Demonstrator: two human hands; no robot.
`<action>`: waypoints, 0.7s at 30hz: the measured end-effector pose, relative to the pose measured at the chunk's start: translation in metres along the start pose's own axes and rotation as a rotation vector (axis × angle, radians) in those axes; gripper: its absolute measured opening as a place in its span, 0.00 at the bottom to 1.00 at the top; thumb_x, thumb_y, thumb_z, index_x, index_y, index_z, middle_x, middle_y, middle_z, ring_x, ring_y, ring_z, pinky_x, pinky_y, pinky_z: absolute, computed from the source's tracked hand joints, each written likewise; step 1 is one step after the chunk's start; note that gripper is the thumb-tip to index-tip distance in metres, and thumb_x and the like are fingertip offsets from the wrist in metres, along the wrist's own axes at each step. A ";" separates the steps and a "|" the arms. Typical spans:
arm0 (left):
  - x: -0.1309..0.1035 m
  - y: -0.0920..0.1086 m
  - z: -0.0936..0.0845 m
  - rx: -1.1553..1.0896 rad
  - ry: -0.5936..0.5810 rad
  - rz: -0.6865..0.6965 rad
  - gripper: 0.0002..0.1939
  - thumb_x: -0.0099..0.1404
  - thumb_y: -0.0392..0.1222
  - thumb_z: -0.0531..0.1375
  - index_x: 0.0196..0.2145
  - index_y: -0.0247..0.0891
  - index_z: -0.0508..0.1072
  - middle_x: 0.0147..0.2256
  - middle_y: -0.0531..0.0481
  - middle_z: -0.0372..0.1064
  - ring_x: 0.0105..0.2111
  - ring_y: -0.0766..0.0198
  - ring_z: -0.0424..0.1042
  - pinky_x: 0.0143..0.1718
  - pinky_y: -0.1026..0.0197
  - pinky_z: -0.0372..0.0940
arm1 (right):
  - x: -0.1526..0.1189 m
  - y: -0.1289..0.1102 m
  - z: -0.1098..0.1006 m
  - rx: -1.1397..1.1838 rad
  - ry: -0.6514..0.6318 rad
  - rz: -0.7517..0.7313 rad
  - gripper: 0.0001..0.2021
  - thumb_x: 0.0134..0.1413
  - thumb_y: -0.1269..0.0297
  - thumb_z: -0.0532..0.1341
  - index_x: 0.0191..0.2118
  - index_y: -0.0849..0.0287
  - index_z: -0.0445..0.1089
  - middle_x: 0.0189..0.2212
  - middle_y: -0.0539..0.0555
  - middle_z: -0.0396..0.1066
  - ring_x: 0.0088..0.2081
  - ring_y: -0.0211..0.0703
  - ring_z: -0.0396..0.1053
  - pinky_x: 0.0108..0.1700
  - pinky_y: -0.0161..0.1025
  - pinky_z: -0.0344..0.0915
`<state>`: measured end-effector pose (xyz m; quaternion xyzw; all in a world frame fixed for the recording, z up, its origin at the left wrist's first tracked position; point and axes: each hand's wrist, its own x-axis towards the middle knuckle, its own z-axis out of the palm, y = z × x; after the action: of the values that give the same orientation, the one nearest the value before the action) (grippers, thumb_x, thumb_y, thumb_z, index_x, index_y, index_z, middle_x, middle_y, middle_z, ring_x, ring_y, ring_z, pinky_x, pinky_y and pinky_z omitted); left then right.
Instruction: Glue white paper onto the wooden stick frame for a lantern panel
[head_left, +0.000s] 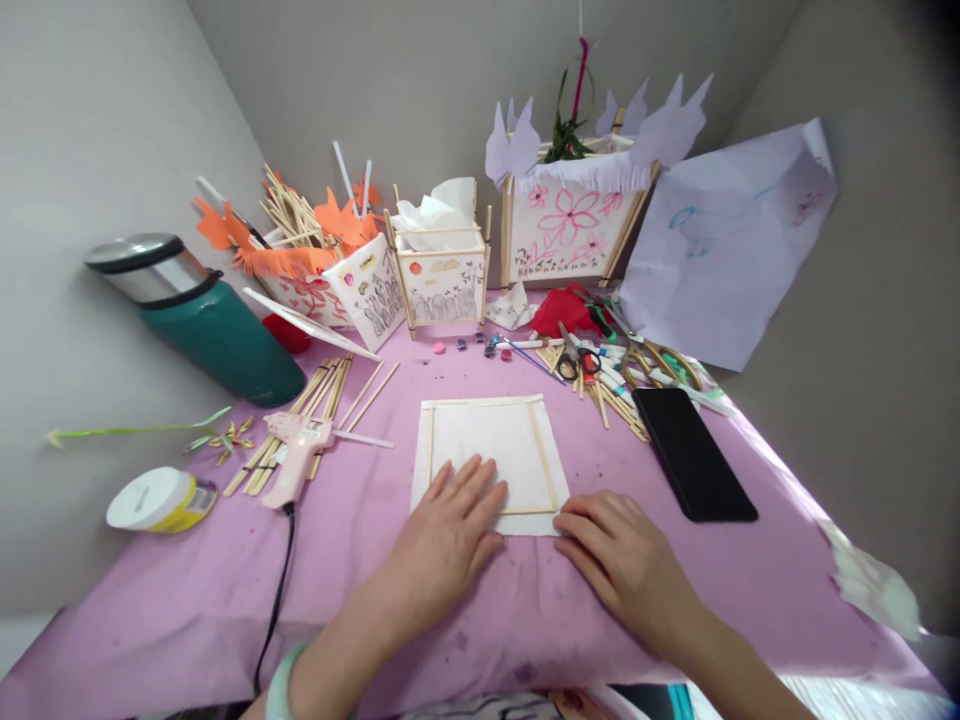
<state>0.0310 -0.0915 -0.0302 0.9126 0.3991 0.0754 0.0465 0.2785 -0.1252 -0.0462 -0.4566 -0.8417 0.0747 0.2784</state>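
Hands, two. Left hand (450, 525): palm down, open, fingers slightly spread, on the near left part of the white sheet (480, 430). Right hand (626, 550): fingers close together, angled left, tips at the near right corner; whether it pinches there, cannot tell. Sheet: flat on pink cloth (495, 620), forward of both wrists, bearing a stick frame (544, 458); nearly square, no clear long axis, sides running away from the person.

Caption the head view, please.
Two hands rest on white paper framed by thin sticks, glue gun at left.
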 end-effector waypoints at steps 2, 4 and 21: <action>0.000 0.007 0.004 -0.018 -0.059 0.016 0.25 0.68 0.47 0.53 0.61 0.40 0.59 0.64 0.41 0.52 0.64 0.49 0.49 0.61 0.38 0.52 | -0.001 0.000 0.001 -0.009 0.011 0.005 0.05 0.62 0.69 0.56 0.39 0.58 0.70 0.37 0.55 0.70 0.39 0.45 0.63 0.42 0.44 0.58; -0.001 0.008 0.007 -0.021 -0.085 0.011 0.25 0.68 0.48 0.53 0.61 0.42 0.58 0.64 0.41 0.50 0.64 0.49 0.48 0.61 0.36 0.50 | -0.003 0.002 -0.001 -0.015 0.024 0.013 0.05 0.62 0.70 0.56 0.38 0.59 0.70 0.36 0.54 0.70 0.39 0.45 0.63 0.42 0.45 0.57; -0.004 -0.004 -0.007 -0.158 0.022 -0.026 0.23 0.70 0.42 0.50 0.62 0.40 0.56 0.64 0.42 0.52 0.65 0.57 0.49 0.63 0.43 0.51 | 0.014 -0.001 0.005 -0.030 0.071 0.053 0.08 0.62 0.70 0.54 0.42 0.59 0.71 0.37 0.56 0.69 0.38 0.45 0.63 0.41 0.43 0.59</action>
<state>0.0236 -0.0915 -0.0241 0.9000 0.4043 0.1158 0.1148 0.2690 -0.1142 -0.0439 -0.4851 -0.8199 0.0532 0.2993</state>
